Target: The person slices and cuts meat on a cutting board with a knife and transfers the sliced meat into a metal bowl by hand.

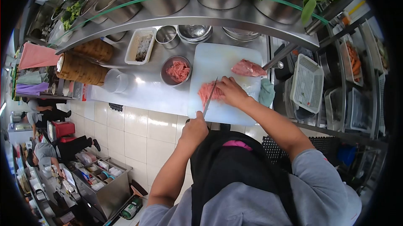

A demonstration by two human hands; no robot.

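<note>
My left hand [195, 130] is closed round the handle of a long knife [210, 96], whose blade reaches up and right over the white cutting board [243, 117]. The blade lies at a pile of cut pink meat [206, 93] on the board. My right hand [231, 92] rests on the right part of that pile, its fingers bent and close together, beside the blade. Further back on the board lies a larger piece of raw meat [248, 68]. Left of the board, a metal bowl [163, 70] holds strips of cut meat [178, 71].
A green cloth [266, 92] touches the board's right side. Behind stand a white basket [129, 54], a metal pot [167, 36] and stacked bowls [194, 32]. A metal shelf [184, 19] overhangs the counter. Two people [44, 152] are at far left.
</note>
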